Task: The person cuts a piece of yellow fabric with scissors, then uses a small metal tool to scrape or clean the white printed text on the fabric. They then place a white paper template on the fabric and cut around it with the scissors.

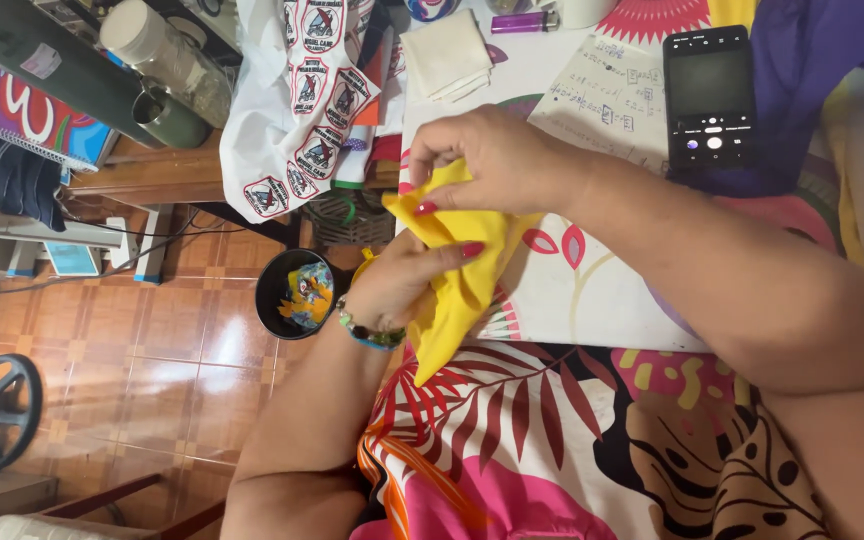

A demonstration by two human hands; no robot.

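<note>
Yellow cloth (457, 285) pinched between your left hand (402, 280) and right hand (497, 160), mid-fold; next, regrip the loose corner hanging below your left hand.

Matt yellow cloth (457, 270), soft and creased. Glossy tiled floor (152, 350), lower left of the frame. Phone (709, 95) with a smooth shiny glass screen, upper right. Paper sheet (602, 100), matt.

Yellow cloth (457, 285) crumpled, folded, hanging over table edge
</note>
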